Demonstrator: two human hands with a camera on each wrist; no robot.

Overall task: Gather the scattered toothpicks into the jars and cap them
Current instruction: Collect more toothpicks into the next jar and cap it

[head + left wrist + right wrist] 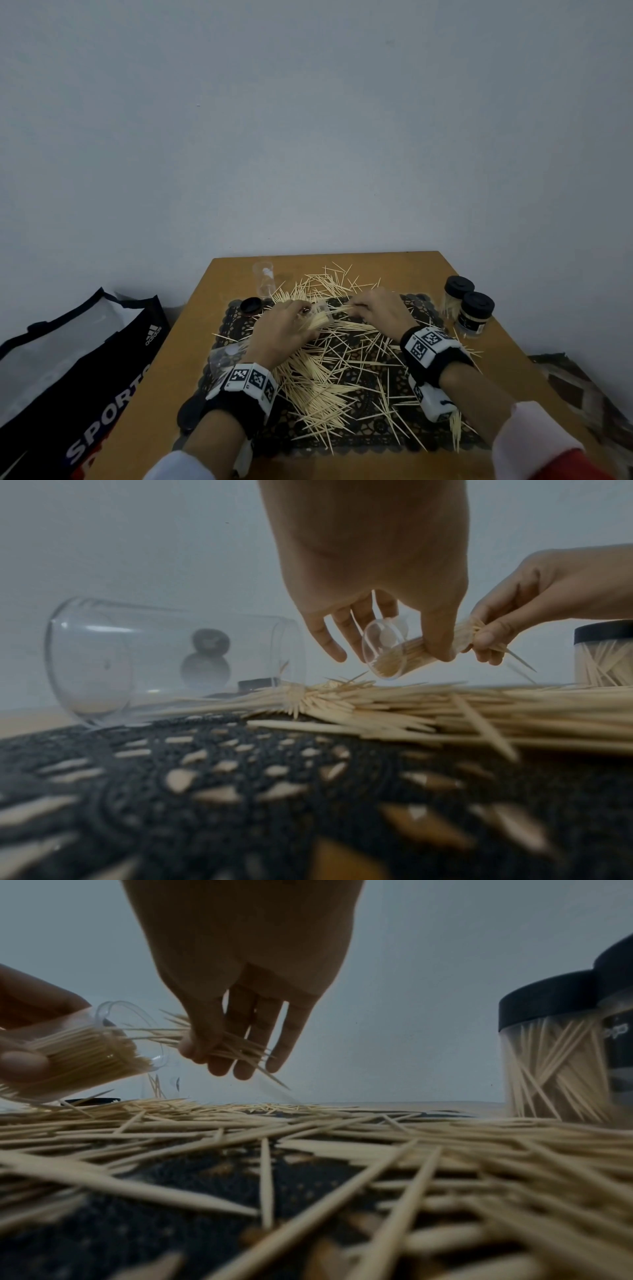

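**Clear jar tipped to take a pinched bundle**

Clear plastic, the small jar (385, 653) lies tilted in the left hand (281, 330), thumb and fingers curled round its wall, its mouth turned toward the right hand (376, 308). It is already well packed with toothpicks. The right hand pinches a bundle of toothpicks (212, 1039) between thumb and curled fingers, their tips at the jar's mouth.

Loose toothpicks (335, 373) cover the black lace mat (373, 428) and spill onto the wooden table (191, 329). An empty jar (137, 658) lies on its side near the left hand; another stands upright at the far left (265, 279), beside a black lid (250, 305). Two capped, filled jars (469, 308) stand close to the table's right edge. Bare wood shows along the left and far edges.
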